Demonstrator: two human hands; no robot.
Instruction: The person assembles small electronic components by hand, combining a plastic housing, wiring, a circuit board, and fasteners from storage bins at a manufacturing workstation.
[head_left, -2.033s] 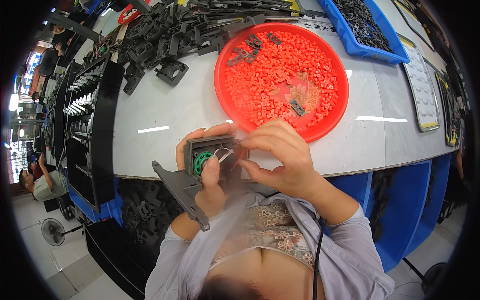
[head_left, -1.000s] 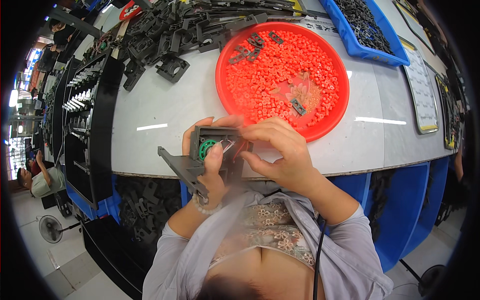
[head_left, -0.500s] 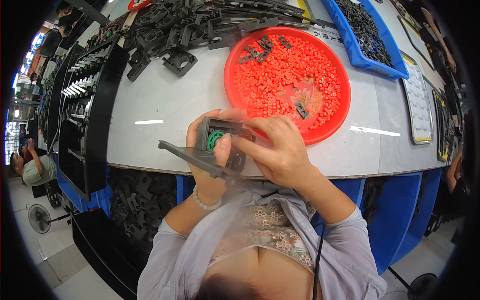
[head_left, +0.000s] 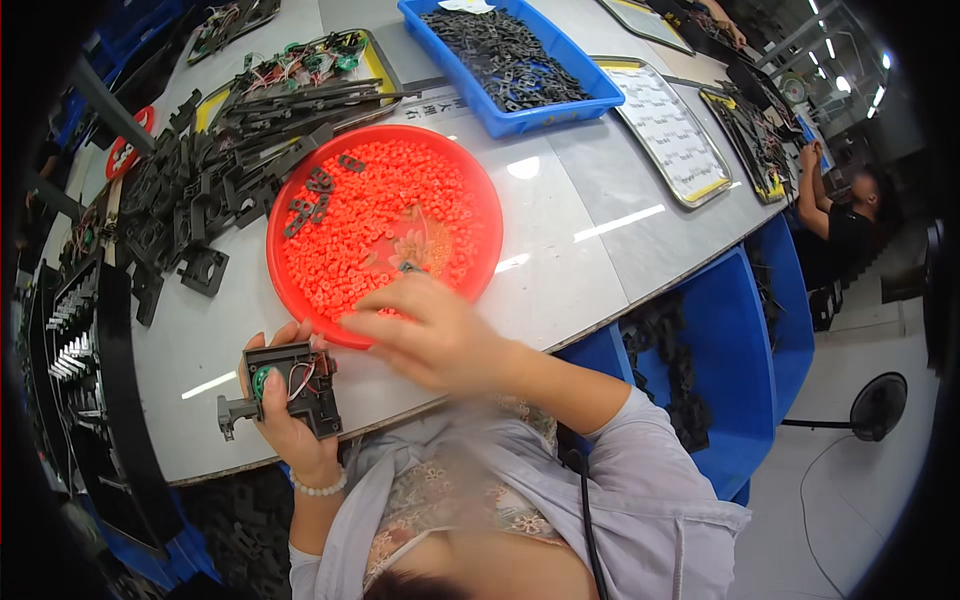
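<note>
My left hand [head_left: 287, 432] grips a dark grey plastic housing [head_left: 317, 402] at the table's front edge. Inside the housing show a green ring-shaped part [head_left: 260, 381] under my thumb and thin red and white wires [head_left: 300, 374]. Over the front of a round red tray [head_left: 484, 200] is my right hand [head_left: 435, 335], smeared by motion, so its grip is unclear. Many small red plastic pieces [head_left: 400, 180] fill the tray, with several dark brackets [head_left: 318, 182] on top. A small dark bracket [head_left: 410, 268] lies just beyond my right hand, partly hidden.
Dark plastic housings [head_left: 205, 268] and long strips are heaped at the left. A blue bin [head_left: 515, 124] of small black parts stands behind the tray, beside a metal-edged tray [head_left: 690, 165]. Blue bins [head_left: 715, 350] sit below the table edge. A person [head_left: 850, 225] works at far right.
My right hand has left the housing and moved over the red tray. The housing has turned in my left hand, its long arm now swung round. The view has shifted to the right.
</note>
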